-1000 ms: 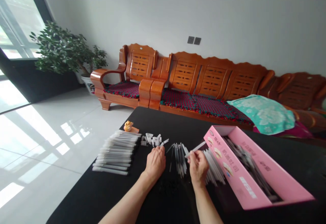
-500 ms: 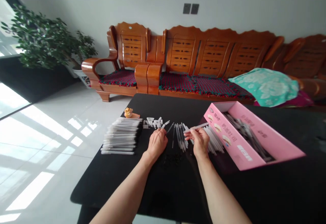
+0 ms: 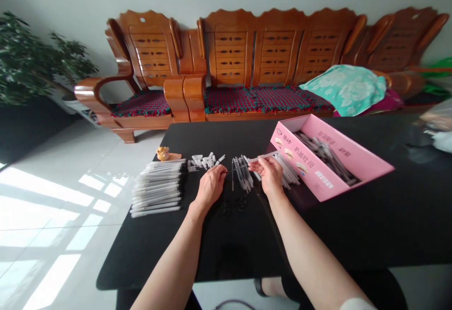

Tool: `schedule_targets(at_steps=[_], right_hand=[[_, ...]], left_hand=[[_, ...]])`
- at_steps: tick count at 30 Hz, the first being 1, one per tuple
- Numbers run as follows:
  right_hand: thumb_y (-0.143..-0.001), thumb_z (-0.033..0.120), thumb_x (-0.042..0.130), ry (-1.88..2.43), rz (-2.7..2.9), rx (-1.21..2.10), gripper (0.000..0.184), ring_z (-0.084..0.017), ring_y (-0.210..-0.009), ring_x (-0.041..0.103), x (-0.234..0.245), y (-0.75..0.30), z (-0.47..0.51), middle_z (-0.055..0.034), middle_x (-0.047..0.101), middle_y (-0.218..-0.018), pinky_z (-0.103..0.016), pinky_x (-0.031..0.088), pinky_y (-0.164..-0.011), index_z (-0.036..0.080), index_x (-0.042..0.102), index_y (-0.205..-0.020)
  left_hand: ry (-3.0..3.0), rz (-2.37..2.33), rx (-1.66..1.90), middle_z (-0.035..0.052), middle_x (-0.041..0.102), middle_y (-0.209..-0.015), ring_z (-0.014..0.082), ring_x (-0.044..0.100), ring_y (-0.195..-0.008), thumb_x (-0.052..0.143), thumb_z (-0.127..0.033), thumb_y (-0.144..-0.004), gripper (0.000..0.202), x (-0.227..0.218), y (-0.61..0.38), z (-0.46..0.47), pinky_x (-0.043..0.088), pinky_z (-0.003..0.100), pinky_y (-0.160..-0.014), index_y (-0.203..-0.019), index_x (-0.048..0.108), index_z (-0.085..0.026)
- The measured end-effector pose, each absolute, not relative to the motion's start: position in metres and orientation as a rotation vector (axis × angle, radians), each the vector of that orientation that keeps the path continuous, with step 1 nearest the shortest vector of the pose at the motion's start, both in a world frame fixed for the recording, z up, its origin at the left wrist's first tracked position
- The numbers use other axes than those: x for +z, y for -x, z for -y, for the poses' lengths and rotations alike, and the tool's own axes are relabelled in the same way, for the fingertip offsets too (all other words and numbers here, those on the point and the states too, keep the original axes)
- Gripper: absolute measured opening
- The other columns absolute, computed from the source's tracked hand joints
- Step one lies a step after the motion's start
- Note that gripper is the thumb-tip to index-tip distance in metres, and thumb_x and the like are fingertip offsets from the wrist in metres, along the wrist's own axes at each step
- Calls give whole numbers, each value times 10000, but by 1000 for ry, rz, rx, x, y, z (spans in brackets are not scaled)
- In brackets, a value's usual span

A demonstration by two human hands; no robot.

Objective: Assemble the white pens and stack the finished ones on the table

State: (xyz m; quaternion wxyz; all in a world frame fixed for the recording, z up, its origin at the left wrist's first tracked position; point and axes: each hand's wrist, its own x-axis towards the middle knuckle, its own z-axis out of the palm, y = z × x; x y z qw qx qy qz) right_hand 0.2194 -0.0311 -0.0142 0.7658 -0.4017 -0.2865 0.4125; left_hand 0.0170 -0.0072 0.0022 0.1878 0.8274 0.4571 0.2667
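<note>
Along the wall, a glossy carved wooden sofa (image 3: pixel 233 51) is fitted with slatted backs and covered with woven red-and-green seat mats (image 3: pixel 282 98). In front of it, a smooth black table (image 3: pixel 335 234) with rounded corners is seen. On its right part an open, long pink box (image 3: pixel 319 178) of printed, card-like material is set, partly filled with dark and grey slender pieces (image 3: pixel 326 155). Toward the left edge, translucent whitish tubes (image 3: pixel 158 187) with dark ends are laid side by side. By the right hand (image 3: pixel 272 176), held above the table with fingers curled, a slim whitish tube (image 3: pixel 265 156) is pinched between thumb and fingertips. By the left hand (image 3: pixel 211 185), nearly closed, a thin dark rod (image 3: pixel 236 169) is gripped at the fingertips and pointed at the tube's near end; whether it is inserted cannot be told. Between the hands, slender metallic-looking rods (image 3: pixel 243 173) are bunched; beside the box, more pale tubes (image 3: pixel 290 172) are heaped. Behind the left hand, short white cylindrical caps (image 3: pixel 205 161) are piled, and nearer, tiny black bits (image 3: pixel 233 205) are scattered.
</note>
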Motion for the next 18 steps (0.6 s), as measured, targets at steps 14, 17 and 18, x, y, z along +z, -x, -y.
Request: schedule_targets(at_steps=[14,17,18], right_hand=[[-733,296,753,894,603,899,230,-190,-574,714,-20,-220,30,-44,730,-646,-290,609,-543,158,593,-824],[-730,297,759,894,619,908,237,-191,-574,715,-20,-221,30,-50,731,-651,-287,608,-539,156,593,-824],[-735,298,755,895,625,909,233,-191,-574,715,-20,-221,30,-49,731,-652,-286,608,-538,156,595,-827]], left_hand=[[-2300,-1270,838,32,654,-896,170,611,-858,463,-182,-910,160,-1,-16,5,447,259,-795,-939,618,-207],[-2293,-1277,828,35,656,-892,170,612,-852,467,-191,-911,157,0,-16,5,452,259,-791,-931,621,-207],[-2289,-1280,824,37,656,-892,170,613,-848,464,-194,-913,160,1,-16,5,454,259,-789,-927,622,-206]])
